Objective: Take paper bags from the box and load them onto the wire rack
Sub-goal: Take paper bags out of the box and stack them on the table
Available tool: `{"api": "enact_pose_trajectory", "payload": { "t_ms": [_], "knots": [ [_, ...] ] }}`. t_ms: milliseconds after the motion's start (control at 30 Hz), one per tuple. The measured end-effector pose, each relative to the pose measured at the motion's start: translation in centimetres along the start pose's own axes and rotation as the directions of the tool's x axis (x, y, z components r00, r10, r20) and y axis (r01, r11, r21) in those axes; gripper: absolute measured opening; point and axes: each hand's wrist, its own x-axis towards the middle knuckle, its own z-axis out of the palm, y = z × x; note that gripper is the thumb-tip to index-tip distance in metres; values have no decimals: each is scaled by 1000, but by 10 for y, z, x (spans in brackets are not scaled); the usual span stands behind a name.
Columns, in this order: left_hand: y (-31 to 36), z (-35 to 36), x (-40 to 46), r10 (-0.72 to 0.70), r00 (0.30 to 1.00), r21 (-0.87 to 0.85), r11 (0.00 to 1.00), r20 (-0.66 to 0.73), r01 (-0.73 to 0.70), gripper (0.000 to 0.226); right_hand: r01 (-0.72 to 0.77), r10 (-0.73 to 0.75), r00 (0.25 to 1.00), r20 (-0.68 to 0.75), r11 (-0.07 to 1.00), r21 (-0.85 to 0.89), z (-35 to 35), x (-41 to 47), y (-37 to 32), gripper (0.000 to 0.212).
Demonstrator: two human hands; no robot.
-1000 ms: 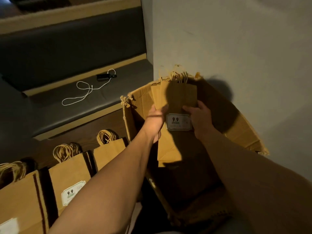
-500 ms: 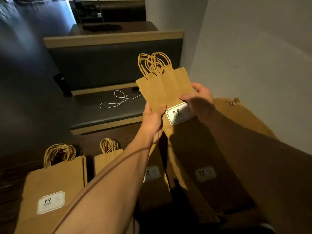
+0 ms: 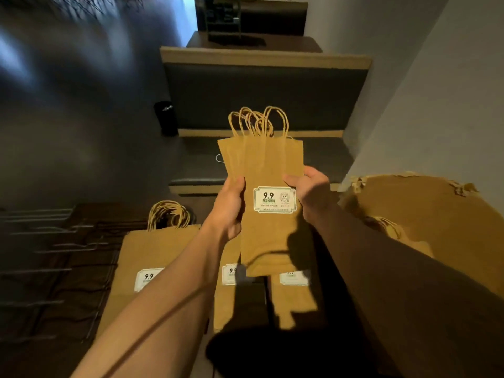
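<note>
A small stack of flat brown paper bags (image 3: pixel 261 165) with twisted handles and a white "9.9" label is held upright in front of me. My left hand (image 3: pixel 230 208) grips its left edge and my right hand (image 3: pixel 311 192) grips its right edge. Below them, more labelled bags (image 3: pixel 152 257) stand in rows on the dark wire rack (image 3: pixel 54 255). The open cardboard box (image 3: pixel 425 214) sits at the right against the wall, with bag handles showing inside.
A dark padded bench (image 3: pixel 261 156) with wooden trim runs behind the rack. A black cylinder (image 3: pixel 166 118) stands to its left. The pale wall (image 3: pixel 436 91) closes the right side. The rack's left part shows bare wires.
Both hands lifted the stack out of the box and carried it left and up over the rack; it now stands straighter. The view swung left, away from the box.
</note>
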Motion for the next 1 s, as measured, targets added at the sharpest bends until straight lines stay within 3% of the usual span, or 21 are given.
{"api": "enact_pose_trajectory", "payload": {
  "t_ms": [100, 200, 367, 467, 600, 700, 800, 933, 1000],
  "knots": [
    [-11, -44, -7, 28, 996, 103, 995, -87, -19, 20, -129, 136, 987, 84, 988, -86, 17, -5, 35, 12],
    [-20, -81, -18, -10, 987, 87, 996, -163, 25, 14, -163, 176, 980, 97, 978, -130, 30, -10, 65, 14],
    [-27, -130, -27, -106, 979, 86, 989, -172, 122, 30, -277, 277, 960, 32, 961, -12, 41, -12, 89, 24],
    [-24, -141, -30, -76, 961, 6, 997, -267, 80, 19, -319, 317, 948, 36, 945, 69, 37, -11, 86, 24],
    [-27, -150, -23, -40, 949, 59, 996, -314, 61, 30, -344, 332, 938, 104, 930, 130, 35, -12, 90, 36],
    [-33, -141, -22, -56, 947, 111, 989, -317, 95, 33, -404, 387, 908, 162, 910, 91, 46, -17, 98, 39],
    [-33, -134, -24, -123, 951, 50, 988, -285, 143, 27, -416, 407, 903, 135, 908, 43, 48, -18, 99, 28],
    [-33, -141, -26, -176, 961, 64, 979, -216, 193, 20, -407, 394, 910, 128, 908, 99, 41, -14, 103, 31],
    [-34, -144, -29, -218, 961, 106, 966, -171, 238, 29, -426, 411, 902, 131, 896, 126, 40, -14, 105, 33]
  ]
}}
